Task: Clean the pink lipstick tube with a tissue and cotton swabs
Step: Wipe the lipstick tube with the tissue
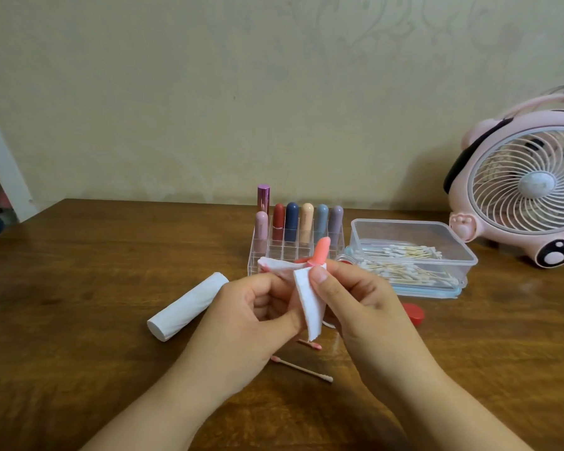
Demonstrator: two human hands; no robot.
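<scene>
Above the wooden table point(79, 288), your left hand point(254, 317) curls its fingers around a white tissue point(308, 297) while your right hand point(355, 297) pinches the tissue-wrapped pink lipstick tube point(323, 250), its tip pointing up between your raised hands.

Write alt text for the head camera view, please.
Both hands, left hand and right hand, hold a white tissue around a pink lipstick above a wooden table; used cotton swabs lie below.
</scene>
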